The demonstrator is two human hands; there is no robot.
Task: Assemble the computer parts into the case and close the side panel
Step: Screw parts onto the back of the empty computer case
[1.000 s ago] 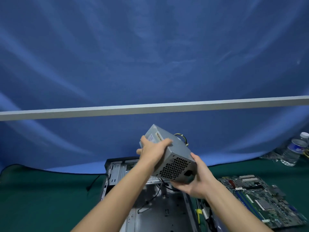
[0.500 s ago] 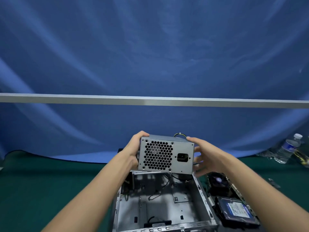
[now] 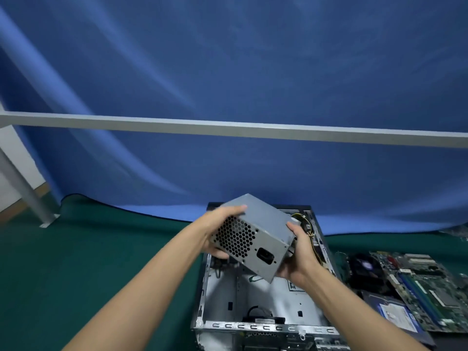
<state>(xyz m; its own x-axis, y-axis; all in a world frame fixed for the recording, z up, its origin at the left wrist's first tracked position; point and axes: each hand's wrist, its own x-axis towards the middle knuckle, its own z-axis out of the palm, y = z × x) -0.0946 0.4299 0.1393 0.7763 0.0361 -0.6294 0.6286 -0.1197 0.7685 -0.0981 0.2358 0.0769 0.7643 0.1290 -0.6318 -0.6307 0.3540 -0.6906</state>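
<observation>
PSU [image 3: 255, 235] tilted, gripped by both hands: left hand [image 3: 217, 230], right hand [image 3: 295, 257]. Level it, lower w/ cables clear into case [image 3: 202, 287] below.

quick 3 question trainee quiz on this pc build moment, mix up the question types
1. True or false: the power supply is already seated inside the case.
2. Which hands hold the power supply? A) left only B) right only C) both
3. Fill in: the motherboard lies on the table to the ____ of the case.

Key
1. False: it is held above the open case.
2. C: the left hand and the right hand grip opposite sides.
3. right
</observation>
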